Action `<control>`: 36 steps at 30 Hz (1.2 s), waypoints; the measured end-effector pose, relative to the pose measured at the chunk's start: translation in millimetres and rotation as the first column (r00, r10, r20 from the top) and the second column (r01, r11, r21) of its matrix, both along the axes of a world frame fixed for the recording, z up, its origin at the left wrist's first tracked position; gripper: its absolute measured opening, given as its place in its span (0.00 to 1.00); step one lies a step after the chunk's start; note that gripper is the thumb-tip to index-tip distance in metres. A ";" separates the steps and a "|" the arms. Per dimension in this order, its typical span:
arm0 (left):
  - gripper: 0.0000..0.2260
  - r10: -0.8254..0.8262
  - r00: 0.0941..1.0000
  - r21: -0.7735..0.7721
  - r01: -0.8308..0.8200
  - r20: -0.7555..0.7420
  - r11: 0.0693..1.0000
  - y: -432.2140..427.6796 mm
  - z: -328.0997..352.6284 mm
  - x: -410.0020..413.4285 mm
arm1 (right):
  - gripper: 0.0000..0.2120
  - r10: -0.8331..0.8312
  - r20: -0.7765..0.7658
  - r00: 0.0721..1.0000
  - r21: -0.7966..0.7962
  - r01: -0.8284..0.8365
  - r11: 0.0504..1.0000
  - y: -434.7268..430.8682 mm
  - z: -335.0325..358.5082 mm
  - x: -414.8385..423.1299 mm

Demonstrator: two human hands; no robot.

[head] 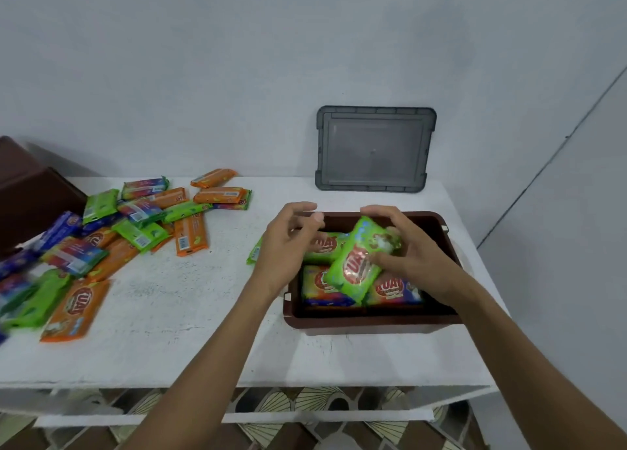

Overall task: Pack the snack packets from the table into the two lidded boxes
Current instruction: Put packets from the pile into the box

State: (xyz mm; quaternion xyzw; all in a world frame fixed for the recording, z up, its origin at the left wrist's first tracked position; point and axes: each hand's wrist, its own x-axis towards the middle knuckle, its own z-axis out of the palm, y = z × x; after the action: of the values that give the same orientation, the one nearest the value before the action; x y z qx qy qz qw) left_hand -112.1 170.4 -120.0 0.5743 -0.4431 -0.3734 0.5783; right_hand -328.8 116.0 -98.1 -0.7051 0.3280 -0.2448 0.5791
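Early stage, by the look of it. Open box (373, 324) on worktop (203, 314); lid (375, 149) propped behind it. A few packed packets (322, 285) lie flat inside. Right hand (412, 258) fingers grip a green packet (358, 261), tilted just over them. Left hand (288, 246) at the box's left rim, fingers loosely curled, holding nothing. Large pile (135, 226) left to pack; second box (30, 195) at far left, contents unseen.

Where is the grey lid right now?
In the head view the grey lid leans against the wall at the table's back edge, right of centre, just behind the open brown box where the right hand holds a green packet.
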 end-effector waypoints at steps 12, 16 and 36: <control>0.07 0.078 0.671 -0.088 -0.019 0.737 0.996 26.6 -49.7 27.2 | 0.09 -0.236 -0.426 0.873 -0.062 0.232 0.971 -19.7 -51.8 -44.0; 0.08 0.077 0.699 -0.069 -0.040 0.711 0.997 26.5 -53.5 26.8 | 0.11 -0.261 -0.685 0.681 -0.284 0.081 0.956 -19.9 -56.7 -38.3; 0.09 0.115 0.687 -0.063 -0.102 0.718 0.993 40.0 -67.4 144.1 | 0.17 -0.174 -0.432 0.885 -0.607 -0.143 0.782 -1.7 -6.3 149.4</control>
State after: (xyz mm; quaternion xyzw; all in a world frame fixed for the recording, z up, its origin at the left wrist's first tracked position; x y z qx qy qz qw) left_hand 32.0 210.4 -187.5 0.6946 -0.6025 -0.0801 0.3849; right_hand -179.3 114.3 -104.3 -0.8909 0.3632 -0.1677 0.2150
